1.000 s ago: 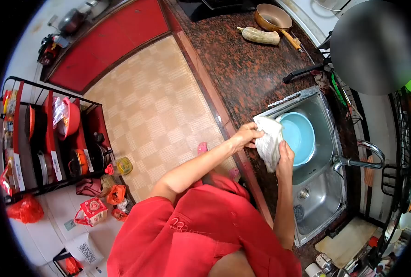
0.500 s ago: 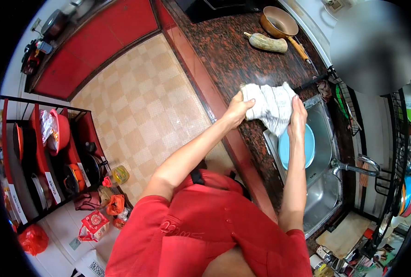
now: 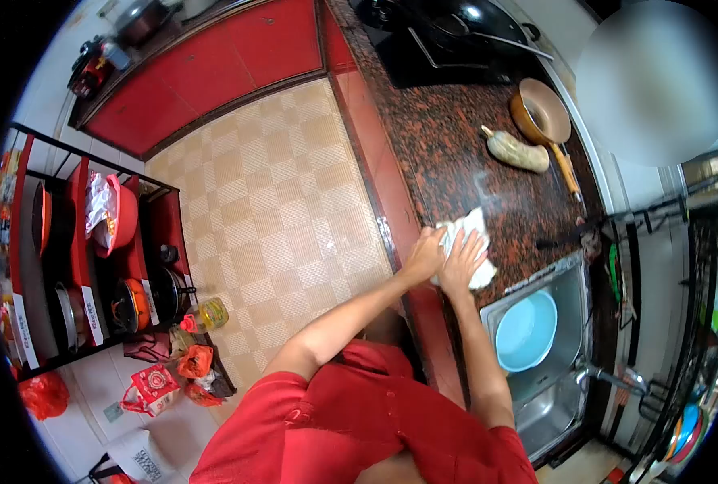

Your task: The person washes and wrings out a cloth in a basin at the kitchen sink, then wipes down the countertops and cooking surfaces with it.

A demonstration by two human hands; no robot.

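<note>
A white cloth lies bunched on the dark speckled countertop, near its front edge. My right hand presses on it from above with the fingers spread. Beside it, my left hand holds the cloth's left edge, its fingers bent and partly hidden. The light blue basin sits in the metal sink, just below and to the right of the cloth.
Farther up the counter are a pale green gourd, a brown pan with a wooden handle and a black stove. The faucet is at the right. A shelf rack stands on the left.
Both hands have brought the cloth down from the air over the sink's edge onto the counter. The right hand has gone from gripping its side to lying flat on it. The view has shifted.
</note>
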